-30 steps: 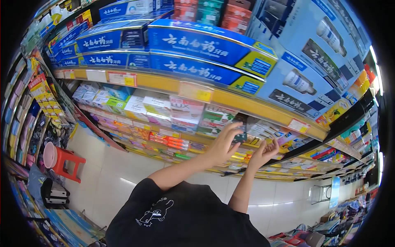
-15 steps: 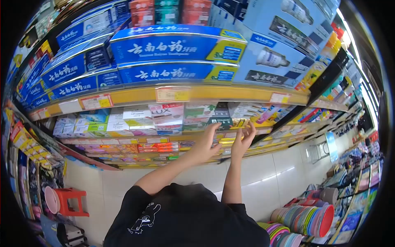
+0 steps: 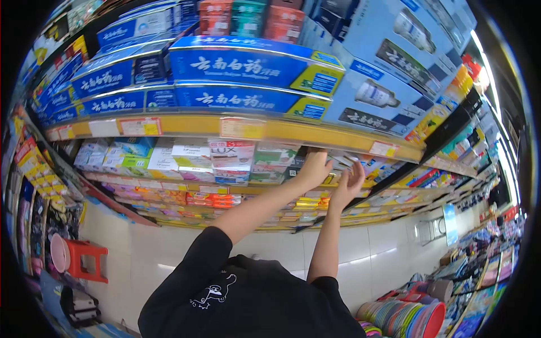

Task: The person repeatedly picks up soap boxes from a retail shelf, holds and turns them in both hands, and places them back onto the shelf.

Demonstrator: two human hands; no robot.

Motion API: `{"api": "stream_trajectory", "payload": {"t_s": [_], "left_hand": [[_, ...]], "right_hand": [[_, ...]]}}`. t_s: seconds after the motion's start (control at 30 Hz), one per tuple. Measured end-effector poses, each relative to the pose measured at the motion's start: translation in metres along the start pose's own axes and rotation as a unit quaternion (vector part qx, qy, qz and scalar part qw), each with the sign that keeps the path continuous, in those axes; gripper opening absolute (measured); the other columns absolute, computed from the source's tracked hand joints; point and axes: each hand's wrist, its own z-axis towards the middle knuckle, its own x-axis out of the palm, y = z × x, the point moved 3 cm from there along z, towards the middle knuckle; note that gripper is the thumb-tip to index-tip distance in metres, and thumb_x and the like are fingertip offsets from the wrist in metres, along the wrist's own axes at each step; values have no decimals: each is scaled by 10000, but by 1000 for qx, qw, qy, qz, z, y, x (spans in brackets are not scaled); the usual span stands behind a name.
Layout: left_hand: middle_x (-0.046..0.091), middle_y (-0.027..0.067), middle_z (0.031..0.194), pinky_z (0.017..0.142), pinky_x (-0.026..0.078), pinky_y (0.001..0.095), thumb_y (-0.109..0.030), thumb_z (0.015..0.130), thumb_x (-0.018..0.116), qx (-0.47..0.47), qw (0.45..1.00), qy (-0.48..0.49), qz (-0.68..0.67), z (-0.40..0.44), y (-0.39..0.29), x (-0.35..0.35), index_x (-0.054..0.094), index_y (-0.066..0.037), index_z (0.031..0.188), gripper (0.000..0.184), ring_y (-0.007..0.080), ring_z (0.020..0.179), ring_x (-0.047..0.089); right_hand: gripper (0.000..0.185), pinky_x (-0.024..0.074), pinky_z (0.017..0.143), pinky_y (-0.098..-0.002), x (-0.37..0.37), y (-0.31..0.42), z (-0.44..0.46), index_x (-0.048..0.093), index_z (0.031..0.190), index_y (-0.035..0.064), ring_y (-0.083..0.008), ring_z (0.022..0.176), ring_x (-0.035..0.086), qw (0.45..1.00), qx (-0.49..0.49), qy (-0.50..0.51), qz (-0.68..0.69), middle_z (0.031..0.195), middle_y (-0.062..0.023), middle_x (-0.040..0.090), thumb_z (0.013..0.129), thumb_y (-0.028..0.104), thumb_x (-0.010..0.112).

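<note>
- Left hand (image 3: 315, 170): reaches in under the yellow shelf edge (image 3: 293, 133), over the dark boxes (image 3: 291, 174); fingertips hidden, so cannot tell how far open or whether it grips one.
- Right hand (image 3: 350, 181): half open, fingers loosely curled, no item visible in it; near the white boxes (image 3: 338, 159).
- Dark boxes: lower shelf, just right of the green-and-white boxes (image 3: 270, 160).
- LUX boxes (image 3: 231, 160): farther left, same row.

head view | from the person's head | faces forward and down | near the shelf edge (image 3: 315, 132) | wide-angle
</note>
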Motion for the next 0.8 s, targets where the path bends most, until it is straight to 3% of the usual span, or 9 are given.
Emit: {"api": "stream_trajectory", "payload": {"t_s": [0.13, 0.23, 0.3, 0.4, 0.5, 0.6, 0.73, 0.8], "left_hand": [[487, 210, 1259, 982, 344, 449, -91, 789, 640, -7, 997, 33, -67, -23, -25, -21, 513, -39, 1167, 402, 386, 1179, 416], [441, 175, 1310, 981, 329, 469, -63, 773, 647, 125, 989, -40, -70, -67, -51, -48, 521, -58, 1106, 356, 381, 1169, 400], [431, 164, 1310, 979, 332, 469, -51, 749, 678, 120, 990, -34, -69, -100, -56, -72, 554, -66, 1049, 325, 373, 1143, 420], [455, 150, 1248, 972, 343, 458, -43, 714, 717, 117, 990, -62, -53, -154, -47, -114, 598, -77, 945, 262, 351, 1114, 441], [481, 136, 1170, 950, 363, 448, -29, 686, 738, 98, 989, -113, -17, -198, -29, -166, 622, -81, 864, 218, 329, 1091, 459], [492, 128, 1102, 927, 385, 447, -15, 674, 746, 71, 985, -159, 1, -230, -12, -222, 624, -82, 846, 222, 318, 1067, 473], [462, 121, 1097, 923, 393, 414, 31, 697, 735, 66, 978, -195, 33, -251, -3, -298, 588, -67, 877, 252, 295, 1079, 444], [433, 115, 1107, 937, 394, 408, 56, 692, 731, 57, 980, -188, 33, -258, 10, -331, 563, -78, 846, 264, 282, 1085, 434]], "right_hand": [[393, 422, 955, -338, -1, 16, -29, 407, 1274, -44, -235, 1153, 479, 995, 36, -56, 74, 1244, -163, 480, 921, 81, 525], [362, 452, 898, -375, 3, 38, -71, 395, 1258, -12, -258, 1121, 489, 988, 55, -78, 118, 1252, -154, 441, 958, 177, 469], [309, 430, 915, -404, -1, 45, -101, 407, 1213, 0, -271, 1108, 481, 989, 69, -62, 112, 1234, -153, 429, 961, 174, 449], [211, 374, 957, -407, 2, 57, -147, 420, 1093, 30, -253, 1093, 457, 999, -12, 27, 30, 1182, -139, 439, 931, 154, 472], [209, 331, 980, -381, 18, 51, -194, 407, 1035, 52, -226, 1086, 435, 984, -40, 142, 101, 1193, -132, 425, 868, 97, 524], [254, 323, 988, -361, 64, 72, -230, 395, 990, 79, -220, 1120, 422, 964, 7, 237, 124, 1202, -132, 416, 806, 39, 565], [464, 365, 1015, -407, 142, 118, -243, 382, 1191, 62, -279, 1260, 377, 897, 111, 337, 262, 1360, -179, 359, 792, 4, 611], [534, 398, 995, -392, 167, 118, -247, 373, 1265, 49, -279, 1257, 403, 864, 142, 442, 197, 1375, -186, 372, 801, 19, 636]]}}
